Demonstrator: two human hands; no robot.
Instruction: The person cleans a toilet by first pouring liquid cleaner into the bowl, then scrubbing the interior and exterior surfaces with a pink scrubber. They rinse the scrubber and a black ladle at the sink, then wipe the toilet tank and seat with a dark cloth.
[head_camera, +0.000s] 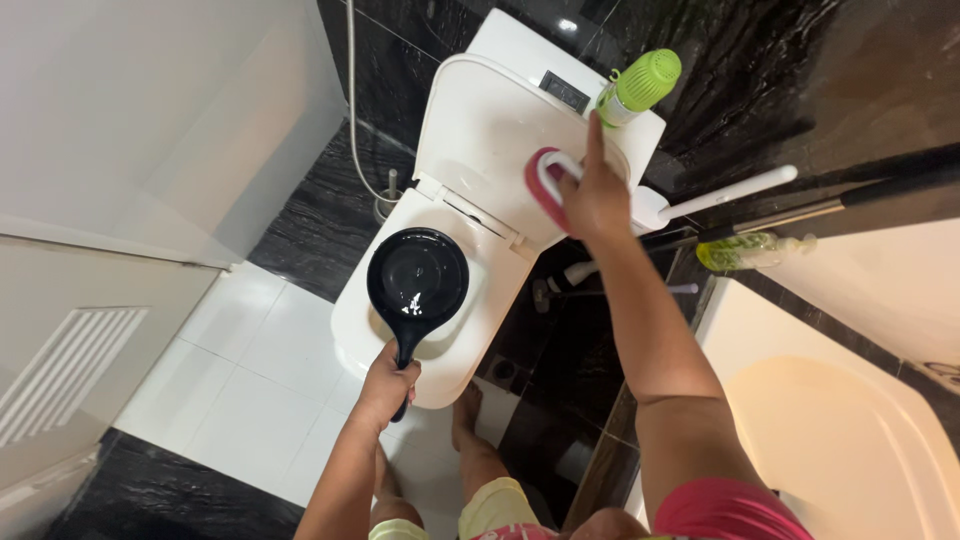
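Observation:
My left hand (388, 382) grips the handle of a black water scoop (418, 276), held over the open bowl of a white toilet (360, 330). A little water glints inside the scoop. My right hand (597, 200) holds a pink and white brush (545, 183) pressed against the raised white toilet lid (480, 130), index finger pointing up. My bare feet stand on the floor just in front of the toilet.
A green-capped bottle (640, 85) stands on the cistern. A white-handled toilet brush (720, 193) and a yellowish bottle (745, 250) sit to the right, by a white basin (850, 440). A spray hose (352, 110) hangs at the left wall, beside a white door (90, 330).

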